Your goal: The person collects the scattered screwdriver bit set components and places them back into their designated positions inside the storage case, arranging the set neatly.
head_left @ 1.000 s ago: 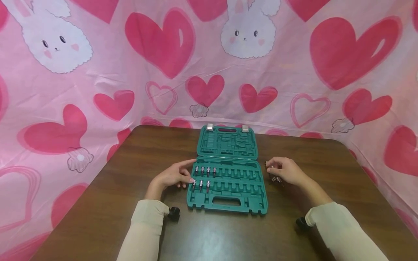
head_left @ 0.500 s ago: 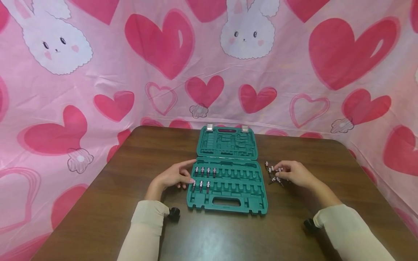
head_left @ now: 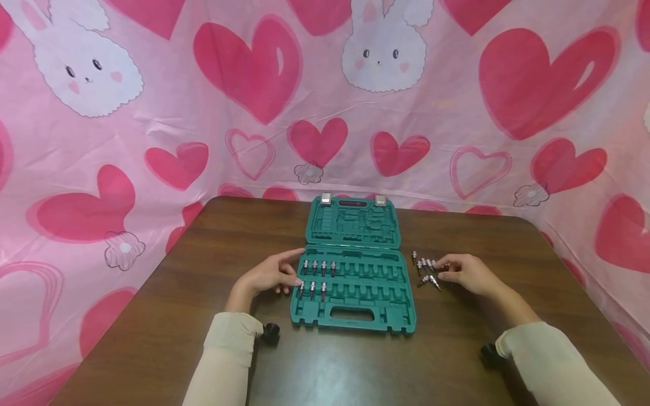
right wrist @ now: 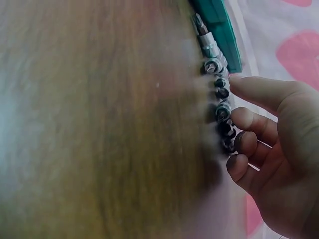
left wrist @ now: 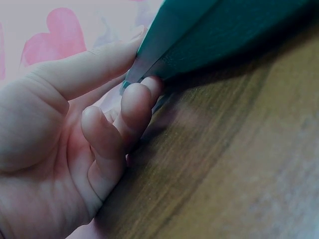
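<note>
A green socket case (head_left: 354, 325) lies unfolded on the table. My left hand (head_left: 271, 274) grips its left edge; in the left wrist view, the thumb (left wrist: 94, 69) lies along the rim and fingertips (left wrist: 135, 99) curl against the side. Several bit sockets (head_left: 324, 266) fill the left slots of both rows. On the table right of the case lie several loose bit sockets (head_left: 433, 282). My right hand (head_left: 469, 274) is at their right side, thumb and fingers apart. In the right wrist view its fingertips (right wrist: 242, 118) are right at the line of bit sockets (right wrist: 210, 46).
The brown wooden table (head_left: 325, 366) carries the case and loose pieces. The case lid (head_left: 354, 220) leans back behind its base, with two metal latches on top. A pink heart-and-rabbit cloth (head_left: 325, 73) hangs behind the table and along both sides.
My right hand has moved right across the loose bit sockets, uncovering more of them. My left hand keeps its place on the case, and the sockets in the slots are unchanged.
</note>
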`<move>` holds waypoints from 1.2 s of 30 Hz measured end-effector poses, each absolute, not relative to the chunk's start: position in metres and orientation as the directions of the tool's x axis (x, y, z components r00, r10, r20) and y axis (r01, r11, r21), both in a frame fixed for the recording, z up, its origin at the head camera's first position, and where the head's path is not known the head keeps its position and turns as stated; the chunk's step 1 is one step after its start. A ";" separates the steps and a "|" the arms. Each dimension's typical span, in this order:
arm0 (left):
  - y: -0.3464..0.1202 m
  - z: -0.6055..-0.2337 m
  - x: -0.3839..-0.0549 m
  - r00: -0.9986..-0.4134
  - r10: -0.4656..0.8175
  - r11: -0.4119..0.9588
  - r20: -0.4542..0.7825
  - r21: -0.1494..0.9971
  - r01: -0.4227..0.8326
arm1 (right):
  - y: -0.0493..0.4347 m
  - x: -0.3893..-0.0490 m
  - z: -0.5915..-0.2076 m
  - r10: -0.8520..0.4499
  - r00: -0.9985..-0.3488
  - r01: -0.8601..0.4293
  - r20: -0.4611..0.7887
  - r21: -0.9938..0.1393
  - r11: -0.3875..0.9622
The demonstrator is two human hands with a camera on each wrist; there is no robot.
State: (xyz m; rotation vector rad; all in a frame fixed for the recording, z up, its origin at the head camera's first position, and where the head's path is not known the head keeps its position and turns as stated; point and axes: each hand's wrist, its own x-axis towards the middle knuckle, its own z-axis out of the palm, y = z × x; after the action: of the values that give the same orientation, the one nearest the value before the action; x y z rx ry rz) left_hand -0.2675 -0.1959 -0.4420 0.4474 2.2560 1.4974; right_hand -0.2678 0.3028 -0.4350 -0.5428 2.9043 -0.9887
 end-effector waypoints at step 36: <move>-0.196 -0.440 -0.268 -0.871 0.465 0.391 -0.161 0.920 0.038 | 0.305 -0.255 -0.446 -0.325 -0.931 -0.364 0.168 -0.528 0.767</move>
State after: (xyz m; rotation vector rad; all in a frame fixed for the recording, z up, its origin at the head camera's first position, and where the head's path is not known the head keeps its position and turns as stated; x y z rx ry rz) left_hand -0.2676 -0.1956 -0.4400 0.4338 2.2602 1.4794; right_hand -0.2546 0.3049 -0.4457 -0.5884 3.0156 -0.9231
